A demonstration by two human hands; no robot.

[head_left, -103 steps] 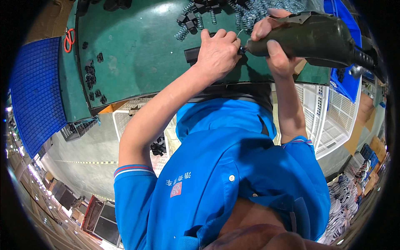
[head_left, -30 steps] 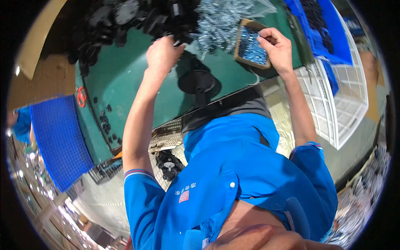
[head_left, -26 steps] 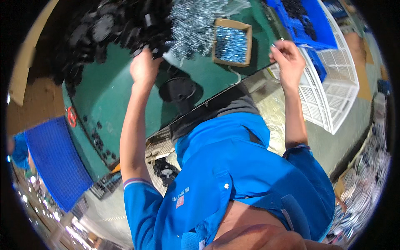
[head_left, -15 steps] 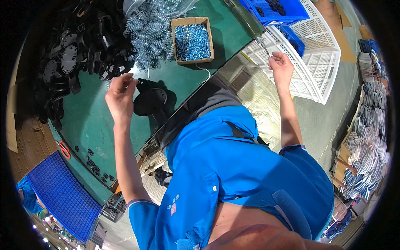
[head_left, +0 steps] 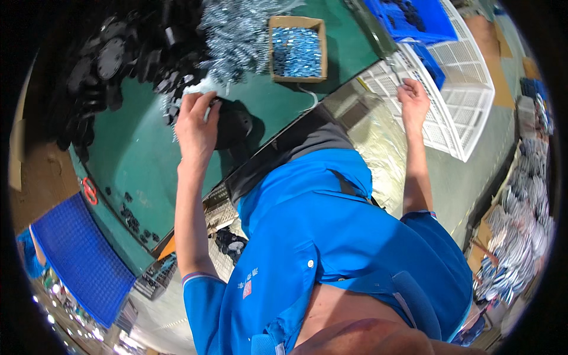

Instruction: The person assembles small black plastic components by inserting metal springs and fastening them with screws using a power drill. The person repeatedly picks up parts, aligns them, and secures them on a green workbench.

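My left hand (head_left: 198, 125) is over the green table with thumb and fingers pinched together; what they hold, if anything, is too blurred to make out. Right beside it, partly behind the fingers, a black plastic part with a round disc (head_left: 235, 129) lies near the table's edge. My right hand (head_left: 415, 102) is out past that edge, its fingers pinched at the tip of a thin metal rod (head_left: 394, 70). The rod sticks out of a dark green cylindrical tool (head_left: 371, 32). Anything small between those fingertips cannot be seen.
Black plastic parts (head_left: 109, 59) are heaped at the far left, next to a pile of metal springs (head_left: 236, 41). A cardboard box (head_left: 324, 50) holds many bluish screws. White crates (head_left: 467, 112) and blue bins (head_left: 438, 29) stand right. Orange-handled scissors (head_left: 90, 191) lie left.
The whole view has shifted, with the table things now further right. My left hand has come closer to the black part, its fingers now overlapping it. My right hand stays by the rod's tip.
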